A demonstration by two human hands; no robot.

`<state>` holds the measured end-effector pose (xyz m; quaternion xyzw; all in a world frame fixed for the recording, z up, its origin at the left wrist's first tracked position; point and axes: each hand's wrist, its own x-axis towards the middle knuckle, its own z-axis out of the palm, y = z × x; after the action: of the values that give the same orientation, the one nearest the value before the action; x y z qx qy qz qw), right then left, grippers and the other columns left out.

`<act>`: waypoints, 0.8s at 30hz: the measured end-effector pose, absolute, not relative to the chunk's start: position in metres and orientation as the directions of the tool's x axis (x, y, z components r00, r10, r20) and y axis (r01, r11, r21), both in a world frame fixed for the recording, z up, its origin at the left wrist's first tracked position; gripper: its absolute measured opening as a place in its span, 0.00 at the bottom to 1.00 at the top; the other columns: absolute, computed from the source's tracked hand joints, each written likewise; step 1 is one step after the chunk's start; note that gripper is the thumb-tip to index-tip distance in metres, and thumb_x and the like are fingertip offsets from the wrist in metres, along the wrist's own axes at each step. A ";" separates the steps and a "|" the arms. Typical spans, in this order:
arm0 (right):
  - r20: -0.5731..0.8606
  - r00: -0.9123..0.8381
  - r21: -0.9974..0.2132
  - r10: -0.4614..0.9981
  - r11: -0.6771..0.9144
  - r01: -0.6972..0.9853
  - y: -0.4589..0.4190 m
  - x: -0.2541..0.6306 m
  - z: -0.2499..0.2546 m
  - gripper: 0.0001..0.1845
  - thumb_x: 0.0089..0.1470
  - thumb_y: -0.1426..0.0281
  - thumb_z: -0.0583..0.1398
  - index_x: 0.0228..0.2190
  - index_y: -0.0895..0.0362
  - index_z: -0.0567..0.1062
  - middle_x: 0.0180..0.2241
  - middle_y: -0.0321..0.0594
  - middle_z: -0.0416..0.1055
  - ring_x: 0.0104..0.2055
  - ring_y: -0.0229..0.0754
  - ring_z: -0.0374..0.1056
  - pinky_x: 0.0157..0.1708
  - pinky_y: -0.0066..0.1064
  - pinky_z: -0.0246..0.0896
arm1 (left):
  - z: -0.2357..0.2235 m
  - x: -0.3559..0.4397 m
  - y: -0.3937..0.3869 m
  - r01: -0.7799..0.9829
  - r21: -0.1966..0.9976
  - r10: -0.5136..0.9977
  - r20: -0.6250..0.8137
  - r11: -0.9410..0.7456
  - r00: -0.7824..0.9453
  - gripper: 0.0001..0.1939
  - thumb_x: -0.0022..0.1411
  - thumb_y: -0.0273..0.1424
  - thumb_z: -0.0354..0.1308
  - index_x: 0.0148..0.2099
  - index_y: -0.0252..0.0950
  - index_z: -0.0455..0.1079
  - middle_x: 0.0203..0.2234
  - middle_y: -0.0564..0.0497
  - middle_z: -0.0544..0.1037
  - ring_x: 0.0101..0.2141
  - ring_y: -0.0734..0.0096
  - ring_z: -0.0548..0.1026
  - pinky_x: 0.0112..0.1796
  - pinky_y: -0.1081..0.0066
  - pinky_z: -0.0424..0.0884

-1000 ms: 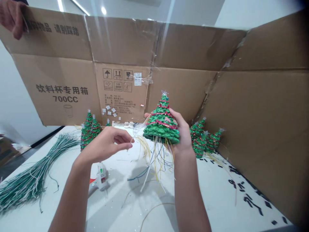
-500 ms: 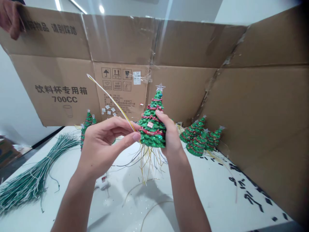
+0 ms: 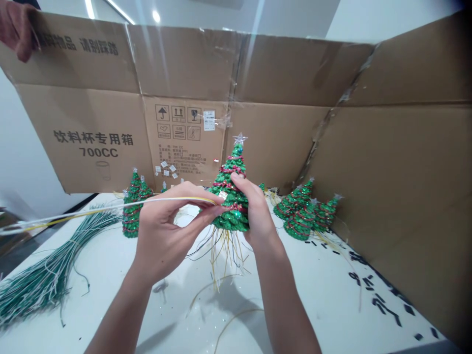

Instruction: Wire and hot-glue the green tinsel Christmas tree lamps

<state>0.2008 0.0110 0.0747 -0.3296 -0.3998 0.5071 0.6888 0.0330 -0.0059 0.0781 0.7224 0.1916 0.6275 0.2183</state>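
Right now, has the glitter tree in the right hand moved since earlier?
Yes: the tree has shifted left, its star closer to the carton's white label.

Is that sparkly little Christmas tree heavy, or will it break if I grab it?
Probably light: the right hand holds the glittery tree up easily. The thin star on top looks fragile, so it might snap. The wires dangling underneath could snag, so lift it gently.

Count: one green glitter tree (image 3: 232, 211), held by one right hand (image 3: 260, 211); one left hand (image 3: 169, 231) pinching one yellow-white wire (image 3: 110, 209). Three more trees (image 3: 300, 216) stand right of the held tree, at least two trees (image 3: 132, 211) left of it.
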 end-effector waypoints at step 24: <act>0.222 0.192 -0.855 0.956 0.286 -0.432 0.011 0.201 0.074 0.15 0.53 0.55 0.74 0.34 0.51 0.81 0.31 0.34 0.78 0.32 0.43 0.71 0.35 0.36 0.67 | 0.071 0.040 0.001 0.074 0.487 0.493 0.861 -0.870 0.123 0.06 0.68 0.25 0.71 0.44 0.42 0.83 0.37 0.52 0.86 0.37 0.70 0.82 0.40 0.67 0.78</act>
<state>0.2006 0.0112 0.0743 -0.3310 -0.3954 0.4975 0.6975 0.0399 0.0009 0.0711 0.7307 0.1938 0.6333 0.1655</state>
